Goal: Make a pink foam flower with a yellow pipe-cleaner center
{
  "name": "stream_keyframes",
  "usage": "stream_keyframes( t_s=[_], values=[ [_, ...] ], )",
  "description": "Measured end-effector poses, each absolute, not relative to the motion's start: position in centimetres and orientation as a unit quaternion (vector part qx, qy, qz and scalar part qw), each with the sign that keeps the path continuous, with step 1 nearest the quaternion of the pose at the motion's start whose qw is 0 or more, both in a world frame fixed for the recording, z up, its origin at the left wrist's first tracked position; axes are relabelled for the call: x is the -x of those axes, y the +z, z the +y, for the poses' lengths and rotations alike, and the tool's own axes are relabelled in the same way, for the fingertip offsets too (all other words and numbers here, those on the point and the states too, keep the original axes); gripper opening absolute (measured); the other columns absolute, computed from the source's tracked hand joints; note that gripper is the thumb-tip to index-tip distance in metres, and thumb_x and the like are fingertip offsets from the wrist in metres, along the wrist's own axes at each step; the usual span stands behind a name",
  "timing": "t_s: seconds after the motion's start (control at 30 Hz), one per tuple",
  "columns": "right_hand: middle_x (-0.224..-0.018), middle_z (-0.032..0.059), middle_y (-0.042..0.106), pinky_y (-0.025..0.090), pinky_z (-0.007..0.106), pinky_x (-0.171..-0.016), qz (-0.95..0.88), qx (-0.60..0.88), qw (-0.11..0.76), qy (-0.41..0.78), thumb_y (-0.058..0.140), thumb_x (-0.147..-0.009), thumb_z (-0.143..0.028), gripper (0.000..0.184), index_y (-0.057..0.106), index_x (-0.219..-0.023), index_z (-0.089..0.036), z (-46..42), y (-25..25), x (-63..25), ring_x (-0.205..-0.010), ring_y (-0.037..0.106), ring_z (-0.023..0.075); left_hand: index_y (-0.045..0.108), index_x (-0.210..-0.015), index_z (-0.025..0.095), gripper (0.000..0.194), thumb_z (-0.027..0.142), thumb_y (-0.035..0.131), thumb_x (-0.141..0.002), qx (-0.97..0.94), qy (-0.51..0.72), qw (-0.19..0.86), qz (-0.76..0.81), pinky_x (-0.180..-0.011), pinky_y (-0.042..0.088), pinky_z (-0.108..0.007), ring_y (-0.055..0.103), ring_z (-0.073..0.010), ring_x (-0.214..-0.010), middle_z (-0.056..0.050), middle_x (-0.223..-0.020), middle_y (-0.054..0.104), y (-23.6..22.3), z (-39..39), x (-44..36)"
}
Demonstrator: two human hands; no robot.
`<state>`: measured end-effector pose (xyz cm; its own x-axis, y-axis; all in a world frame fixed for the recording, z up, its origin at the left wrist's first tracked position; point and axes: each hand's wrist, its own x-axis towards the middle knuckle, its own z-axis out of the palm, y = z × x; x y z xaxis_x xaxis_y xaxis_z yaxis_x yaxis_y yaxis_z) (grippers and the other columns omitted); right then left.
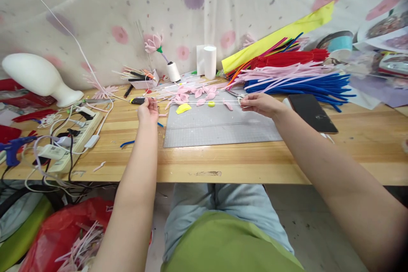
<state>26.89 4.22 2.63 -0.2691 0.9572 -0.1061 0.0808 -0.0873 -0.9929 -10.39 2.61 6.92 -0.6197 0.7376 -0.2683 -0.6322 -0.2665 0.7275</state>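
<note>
Thin white thread [197,102] runs taut, in what looks like two strands, between my hands above a grey cutting mat [219,129]. My left hand [148,111] is closed in a pinch on its left end, near a black and yellow tool [137,101]. At the other end, the fingers of my right hand [260,105] are closed on the thread. Behind the strands lie pink fuzzy petals [181,93], a yellow piece [183,108] and a small yellow ring [211,104]. Scissors [234,93] lie partly hidden beside my right hand.
Bundles of blue [302,89], pink and red pipe cleaners [290,58] are piled at back right, near a dark phone [312,112]. At left are a power strip [78,140] with tangled cables, a blue glue gun [14,151] and a white foam head [35,74].
</note>
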Motion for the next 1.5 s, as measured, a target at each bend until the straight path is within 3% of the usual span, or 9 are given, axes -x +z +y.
stream_keyframes(
  t_s=[0.2, 0.37, 0.57, 0.83, 0.97, 1.1, 1.3, 1.4, 1.5],
  values=[
    [-0.063, -0.0006, 0.055, 0.045, 0.024, -0.053, -0.473, 0.496, 0.478, 0.55, 0.075, -0.064, -0.04, 0.034, 0.049, -0.065, -0.018, 4.5, 1.8, -25.5, -0.056, 0.052, 0.0082, 0.052, -0.067, 0.017, 0.02, 0.007, 0.047, -0.084, -0.088, 0.786, 0.417, 0.448, -0.073, 0.053, -0.015, 0.062, -0.0028, -0.063, 0.002, -0.062, 0.06, 5.5, 2.4, 9.5],
    [-0.055, -0.0034, 0.045, 0.033, 0.023, -0.045, -0.49, 0.561, 0.54, 0.392, 0.052, -0.082, -0.053, 0.037, 0.041, -0.067, -0.021, 5.8, 0.9, -24.7, -0.047, 0.042, 0.0084, 0.05, -0.07, 0.017, 0.018, 0.005, 0.044, -0.082, -0.068, 0.79, 0.391, 0.468, -0.077, 0.051, -0.017, 0.066, -0.0057, -0.082, -0.001, -0.074, 0.065, 4.2, 1.9, 7.7],
    [-0.051, -0.0014, 0.041, 0.032, 0.027, -0.05, -0.556, 0.556, 0.564, 0.254, 0.047, -0.081, -0.06, 0.046, 0.042, -0.057, -0.021, 5.4, 1.0, -25.6, -0.05, 0.039, 0.0105, 0.048, -0.071, 0.016, 0.014, 0.007, 0.045, -0.081, -0.061, 0.794, 0.364, 0.483, -0.077, 0.052, -0.021, 0.065, -0.0058, -0.075, -0.001, -0.078, 0.062, 2.4, 1.7, 6.8],
    [-0.057, 0.0007, 0.05, 0.03, 0.027, -0.049, -0.561, 0.508, 0.58, 0.3, 0.056, -0.076, -0.053, 0.037, 0.049, -0.06, -0.021, 4.2, 1.6, -26.0, -0.048, 0.037, 0.0097, 0.047, -0.071, 0.018, 0.012, 0.009, 0.045, -0.079, -0.057, 0.798, 0.346, 0.49, -0.076, 0.052, -0.022, 0.065, -0.0072, -0.076, 0.0, -0.073, 0.061, 0.3, 1.9, 6.6],
    [-0.058, 0.0011, 0.052, 0.028, 0.025, -0.048, -0.562, 0.518, 0.557, 0.324, 0.058, -0.073, -0.054, 0.037, 0.049, -0.059, -0.02, 4.2, 1.1, -26.2, -0.048, 0.037, 0.009, 0.047, -0.07, 0.019, 0.023, 0.003, 0.035, -0.081, -0.026, 0.806, 0.406, 0.429, -0.077, 0.052, -0.021, 0.065, -0.0076, -0.08, -0.002, -0.069, 0.06, 0.6, 1.8, 6.6],
    [-0.055, 0.0003, 0.051, 0.027, 0.024, -0.046, -0.537, 0.541, 0.541, 0.354, 0.061, -0.071, -0.05, 0.035, 0.052, -0.058, -0.019, 4.5, 0.3, -25.9, -0.046, 0.036, 0.0078, 0.043, -0.066, 0.018, 0.029, -0.002, 0.031, -0.083, 0.035, 0.803, 0.452, 0.386, -0.067, 0.051, -0.014, 0.057, -0.0032, -0.056, 0.003, -0.056, 0.05, 1.1, 1.6, 6.8],
    [-0.052, -0.0005, 0.05, 0.027, 0.025, -0.047, -0.579, 0.579, 0.474, 0.324, 0.06, -0.074, -0.047, 0.034, 0.055, -0.059, -0.017, 4.7, 0.7, -25.7, -0.046, 0.037, 0.0078, 0.037, -0.062, 0.016, 0.027, 0.0, 0.042, -0.082, -0.1, 0.784, 0.453, 0.412, -0.04, 0.028, -0.009, 0.034, 0.0012, -0.038, 0.006, -0.056, 0.045, 1.9, 1.0, 6.6],
    [-0.052, -0.0003, 0.051, 0.029, 0.024, -0.049, -0.684, 0.54, 0.368, 0.325, 0.06, -0.074, -0.05, 0.036, 0.058, -0.06, -0.017, 4.1, 2.3, -24.8, -0.048, 0.039, 0.0083, 0.043, -0.061, 0.014, 0.023, 0.004, 0.054, -0.078, -0.208, 0.718, 0.497, 0.44, -0.04, 0.026, -0.011, 0.04, 0.0012, -0.042, 0.003, -0.062, 0.054, 2.5, 0.8, 5.3],
    [-0.058, 0.0015, 0.057, 0.032, 0.024, -0.051, -0.763, 0.468, 0.271, 0.353, 0.059, -0.074, -0.052, 0.037, 0.059, -0.059, -0.017, 3.4, 4.3, -22.6, -0.052, 0.044, 0.009, 0.048, -0.061, 0.013, 0.02, 0.009, 0.063, -0.073, -0.298, 0.628, 0.57, 0.437, -0.049, 0.036, -0.013, 0.057, -0.0042, -0.059, -0.001, -0.072, 0.062, 3.0, 0.2, 2.7]
  ],
)
